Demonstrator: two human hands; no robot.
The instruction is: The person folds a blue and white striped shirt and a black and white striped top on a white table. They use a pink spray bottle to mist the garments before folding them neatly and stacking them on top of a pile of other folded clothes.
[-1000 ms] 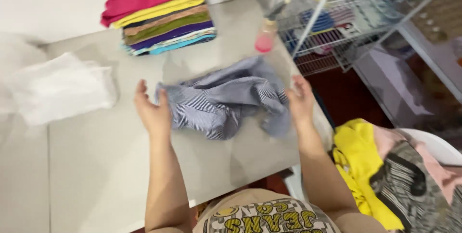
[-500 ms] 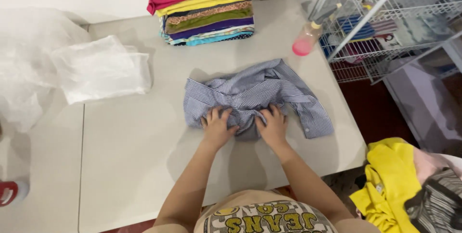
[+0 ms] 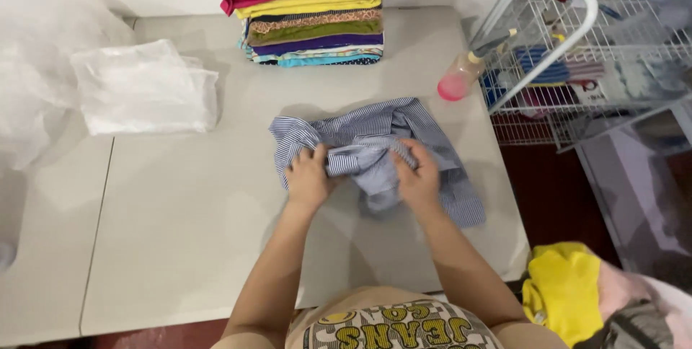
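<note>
Both the left hand [image 3: 308,178] and right hand [image 3: 418,176] pinch a bunched fold of the striped shirt [image 3: 375,151] near the worktop's [image 3: 180,233] right edge, holding it gathered flat.

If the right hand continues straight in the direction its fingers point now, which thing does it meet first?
The right hand points up and to the left, gripping the striped shirt. Going straight on, it would probably first meet the shirt's bunched fabric, then the left hand close beside it. Depth is hard to judge here.
</note>
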